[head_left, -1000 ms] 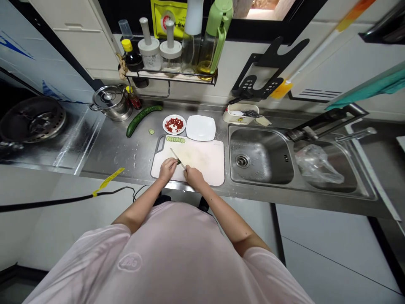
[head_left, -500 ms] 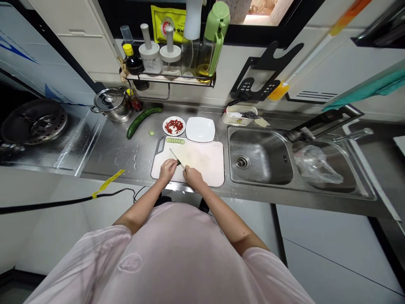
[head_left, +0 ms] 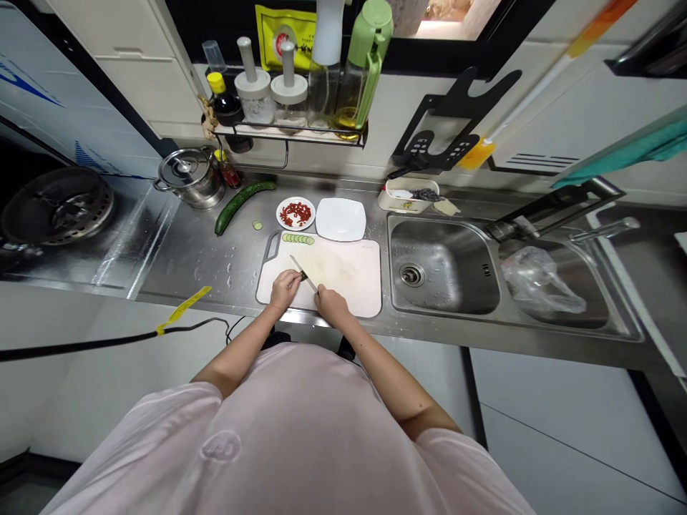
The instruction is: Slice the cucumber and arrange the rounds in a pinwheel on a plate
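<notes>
On the white cutting board my left hand pinches a small dark green cucumber piece. My right hand is closed round the handle of a knife, whose blade points up and left beside the piece. A row of cucumber slices lies along the board's upper left edge. Behind the board stand a plate of chopped red pieces and a bare white plate. A long cucumber rests on the counter at the left, with one slice near it.
A lidded steel pot and a wok are at the left. The sink lies right of the board. Above, a wall rack holds bottles and jars. A white container stands behind the sink.
My right hand and the knife have shifted slightly to the right, away from my left hand. My left hand has hardly moved.
</notes>
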### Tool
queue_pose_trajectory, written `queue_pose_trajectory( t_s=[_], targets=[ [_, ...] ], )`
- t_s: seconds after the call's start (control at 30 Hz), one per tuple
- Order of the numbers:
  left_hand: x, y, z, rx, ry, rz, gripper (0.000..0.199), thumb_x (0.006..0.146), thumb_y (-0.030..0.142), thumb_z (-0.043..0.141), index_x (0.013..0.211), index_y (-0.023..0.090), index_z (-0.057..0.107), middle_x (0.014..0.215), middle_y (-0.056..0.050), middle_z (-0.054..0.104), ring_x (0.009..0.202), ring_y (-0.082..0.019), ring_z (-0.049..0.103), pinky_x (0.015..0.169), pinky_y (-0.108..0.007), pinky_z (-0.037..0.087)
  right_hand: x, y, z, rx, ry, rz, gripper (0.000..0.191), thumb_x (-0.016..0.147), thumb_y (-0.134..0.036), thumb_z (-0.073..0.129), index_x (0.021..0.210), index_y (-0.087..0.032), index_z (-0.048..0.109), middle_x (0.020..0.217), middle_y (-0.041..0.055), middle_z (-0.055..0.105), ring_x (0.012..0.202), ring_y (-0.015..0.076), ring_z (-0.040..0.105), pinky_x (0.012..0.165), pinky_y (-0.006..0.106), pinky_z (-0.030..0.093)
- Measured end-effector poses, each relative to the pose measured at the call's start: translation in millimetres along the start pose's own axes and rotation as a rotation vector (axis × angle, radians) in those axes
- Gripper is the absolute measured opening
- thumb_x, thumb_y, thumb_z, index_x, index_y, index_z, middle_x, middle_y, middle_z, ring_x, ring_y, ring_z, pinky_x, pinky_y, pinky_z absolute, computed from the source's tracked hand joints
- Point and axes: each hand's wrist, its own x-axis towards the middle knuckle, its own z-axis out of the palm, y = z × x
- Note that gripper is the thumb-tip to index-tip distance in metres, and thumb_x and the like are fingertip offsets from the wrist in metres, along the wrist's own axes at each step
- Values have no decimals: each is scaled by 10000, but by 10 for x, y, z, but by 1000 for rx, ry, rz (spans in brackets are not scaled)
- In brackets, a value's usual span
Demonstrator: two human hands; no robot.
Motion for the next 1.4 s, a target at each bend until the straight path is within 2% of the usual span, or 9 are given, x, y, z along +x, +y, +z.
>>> queue_pose_trajectory(
  t_s=[0.27,0.47,0.97,1.4],
  targets=[
    [-2,-13,-1,10,-7,3,188,888,266,477,945,206,646,946,-62,643,926,-158,594,851,-335,489,253,-137,-53,36,50,-23,249,954,-264,283,1090,-164,466,979,116,648,898,223,616,722,302,422],
    [3,-12,-6,8,-6,10,190,888,271,477,944,200,645,936,-66,645,917,-160,596,844,-337,491,284,-171,-93,37,46,-37,253,954,-270,284,1086,-162,470,988,119,646,905,225,618,728,306,430],
    [-7,-10,9,-2,21,8,185,886,273,478,929,203,644,919,-64,642,906,-161,596,833,-338,491,-108,96,67,38,-3,8,243,956,-286,292,1066,-165,471,957,120,647,867,226,619,687,289,404],
    [-7,13,-1,-8,25,5,191,885,282,482,938,199,646,915,-69,639,909,-166,597,834,-342,492,-347,260,95,51,-57,30,243,959,-309,298,1056,-175,476,960,121,639,838,215,613,630,266,368]
  ],
)
